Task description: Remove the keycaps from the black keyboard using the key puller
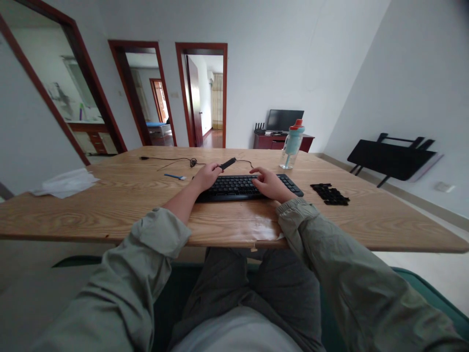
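Observation:
A black keyboard [238, 194] lies near the front edge of the wooden table, with its cable behind it. My left hand [207, 177] is over the keyboard's left end, closed on a narrow black bar-shaped piece [228, 164] that points up and to the right; its exact kind is unclear. Over the right half of the keys rests my right hand [270, 185], thumb and index finger apart, with nothing visible between them. To the right of the keyboard is a flat cluster of small black pieces [330, 194], like loose keycaps. A small blue brush with a pale head [175, 176] lies to the left.
A clear bottle with a red and teal lid [292, 146] stands behind the keyboard at right. The black cable [168, 159] runs along the table [124, 215] at back left. White tissue [68, 183] lies at far left. A folded black table [395, 159] leans by the right wall.

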Demonstrator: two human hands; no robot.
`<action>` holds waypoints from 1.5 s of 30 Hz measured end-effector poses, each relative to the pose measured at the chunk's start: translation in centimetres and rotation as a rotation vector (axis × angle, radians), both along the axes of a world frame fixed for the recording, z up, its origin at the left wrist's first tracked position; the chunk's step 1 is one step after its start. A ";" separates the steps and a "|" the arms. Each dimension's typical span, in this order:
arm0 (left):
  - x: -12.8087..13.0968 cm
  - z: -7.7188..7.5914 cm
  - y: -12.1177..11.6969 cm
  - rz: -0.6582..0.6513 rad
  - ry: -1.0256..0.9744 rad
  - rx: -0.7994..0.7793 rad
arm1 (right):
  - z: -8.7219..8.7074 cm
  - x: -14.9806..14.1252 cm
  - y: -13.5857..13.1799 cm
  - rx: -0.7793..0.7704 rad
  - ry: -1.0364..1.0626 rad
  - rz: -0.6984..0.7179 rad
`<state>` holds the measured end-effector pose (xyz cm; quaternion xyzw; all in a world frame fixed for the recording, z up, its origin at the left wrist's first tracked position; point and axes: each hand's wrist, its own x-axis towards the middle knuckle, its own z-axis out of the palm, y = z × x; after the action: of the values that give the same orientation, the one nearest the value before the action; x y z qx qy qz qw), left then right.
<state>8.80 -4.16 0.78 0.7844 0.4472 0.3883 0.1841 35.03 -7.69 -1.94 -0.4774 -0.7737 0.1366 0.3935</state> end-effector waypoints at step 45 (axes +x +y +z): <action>0.7 -0.7 0.3 -0.183 0.000 -0.039 | 0.1 -1.2 -0.6 -0.004 -0.039 0.102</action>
<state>9.50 -3.85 0.12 0.8183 0.3811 0.3612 0.2339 33.86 -8.29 -1.80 -0.4406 -0.8042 0.1486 0.3700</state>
